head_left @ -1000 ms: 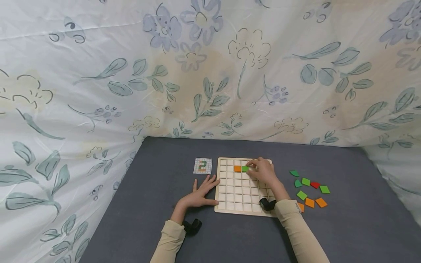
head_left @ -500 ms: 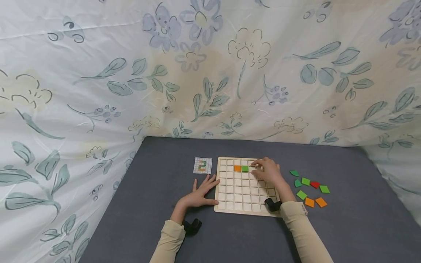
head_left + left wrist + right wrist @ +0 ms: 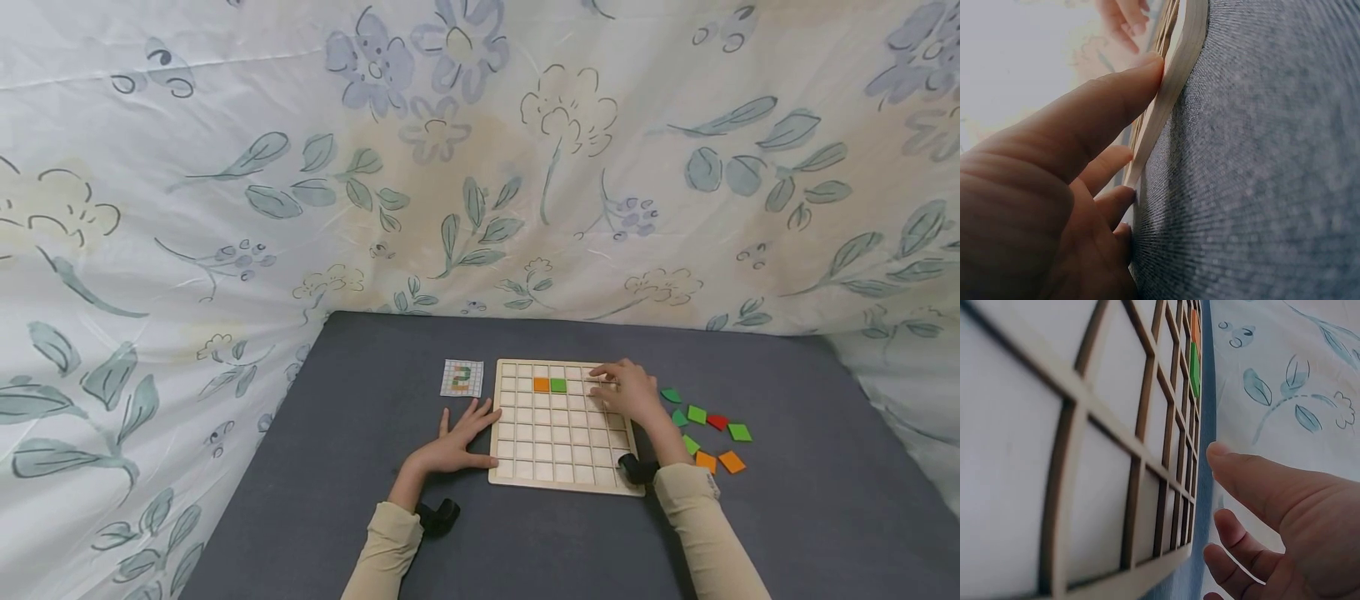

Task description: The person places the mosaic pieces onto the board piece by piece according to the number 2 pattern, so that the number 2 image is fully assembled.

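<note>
A wooden grid board [image 3: 555,433] lies on the table, its small square cells framed by thin raised strips. In its second row from the far side sit an orange square tile [image 3: 542,384] and, beside it, a green square tile [image 3: 558,385]. My left hand [image 3: 453,442] touches the board's left edge with spread fingers; the left wrist view has the thumb [image 3: 1116,94] against the wooden rim. Over the board's far right part hovers my right hand [image 3: 632,392], nothing between its fingers. In the right wrist view its thumb and fingers are apart.
A small pattern card [image 3: 462,378] with a coloured figure like a 2 lies left of the board. To the right are several loose tiles: green squares [image 3: 740,432], orange squares [image 3: 732,462], a red piece [image 3: 717,422] and rounded green pieces [image 3: 671,395]. Flowered cloth [image 3: 480,208] hangs behind the table.
My right hand has moved right, away from the green tile, which stays in its cell beside the orange one. The left hand has kept its place on the board's edge.
</note>
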Demonstrator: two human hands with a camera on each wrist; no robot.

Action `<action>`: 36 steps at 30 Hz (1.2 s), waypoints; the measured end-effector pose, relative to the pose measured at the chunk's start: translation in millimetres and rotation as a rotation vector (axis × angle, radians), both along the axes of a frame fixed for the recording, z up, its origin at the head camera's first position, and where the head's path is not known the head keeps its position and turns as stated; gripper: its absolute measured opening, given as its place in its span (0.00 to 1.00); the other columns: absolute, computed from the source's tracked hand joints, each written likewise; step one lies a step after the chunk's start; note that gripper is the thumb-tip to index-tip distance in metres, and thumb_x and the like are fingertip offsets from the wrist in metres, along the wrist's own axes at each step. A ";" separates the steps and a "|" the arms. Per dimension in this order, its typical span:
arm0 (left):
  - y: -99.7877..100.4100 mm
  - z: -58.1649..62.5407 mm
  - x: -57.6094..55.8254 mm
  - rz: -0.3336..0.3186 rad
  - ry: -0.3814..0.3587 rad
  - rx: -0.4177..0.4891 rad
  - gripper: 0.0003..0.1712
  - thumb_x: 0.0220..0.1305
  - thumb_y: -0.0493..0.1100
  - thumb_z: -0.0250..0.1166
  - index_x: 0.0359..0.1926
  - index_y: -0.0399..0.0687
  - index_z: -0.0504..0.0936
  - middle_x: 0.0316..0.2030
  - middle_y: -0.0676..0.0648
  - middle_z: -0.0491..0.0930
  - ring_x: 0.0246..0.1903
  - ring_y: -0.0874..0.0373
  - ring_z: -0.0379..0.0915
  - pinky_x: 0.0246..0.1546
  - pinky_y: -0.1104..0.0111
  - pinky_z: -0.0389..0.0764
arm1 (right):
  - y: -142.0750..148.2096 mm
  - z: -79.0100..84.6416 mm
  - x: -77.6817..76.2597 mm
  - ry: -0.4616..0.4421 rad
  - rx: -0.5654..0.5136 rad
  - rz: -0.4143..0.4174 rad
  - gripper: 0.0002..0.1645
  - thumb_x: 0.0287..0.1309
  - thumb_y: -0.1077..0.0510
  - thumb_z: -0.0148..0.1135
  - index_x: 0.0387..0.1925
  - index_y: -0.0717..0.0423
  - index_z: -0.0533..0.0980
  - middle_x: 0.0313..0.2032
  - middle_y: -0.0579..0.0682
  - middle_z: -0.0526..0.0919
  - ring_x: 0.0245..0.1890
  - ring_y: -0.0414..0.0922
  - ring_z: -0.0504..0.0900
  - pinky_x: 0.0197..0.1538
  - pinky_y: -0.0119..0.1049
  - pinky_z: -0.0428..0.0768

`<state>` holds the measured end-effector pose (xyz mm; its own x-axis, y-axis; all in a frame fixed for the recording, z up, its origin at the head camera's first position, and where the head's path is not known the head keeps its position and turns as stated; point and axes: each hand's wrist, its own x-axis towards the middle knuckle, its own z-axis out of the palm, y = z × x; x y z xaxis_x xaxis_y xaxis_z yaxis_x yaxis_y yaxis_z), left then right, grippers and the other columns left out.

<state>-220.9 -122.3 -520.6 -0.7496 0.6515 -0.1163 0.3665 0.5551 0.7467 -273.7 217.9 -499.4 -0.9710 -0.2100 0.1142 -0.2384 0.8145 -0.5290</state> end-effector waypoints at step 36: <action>-0.1 1.5 1.5 0.002 0.014 0.014 0.45 0.61 0.52 0.62 0.73 0.49 0.49 0.73 0.43 0.38 0.71 0.45 0.24 0.59 0.39 0.16 | 62.9 0.1 18.2 -0.001 0.048 -0.113 0.22 0.55 0.51 0.64 0.51 0.54 0.77 0.43 0.60 0.73 0.39 0.56 0.71 0.37 0.52 0.61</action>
<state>-219.4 -122.4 -519.1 -0.7522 0.6519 -0.0965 0.3764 0.5452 0.7491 -255.5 280.8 -499.2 -0.9889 -0.1041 0.1059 -0.1430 0.8605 -0.4890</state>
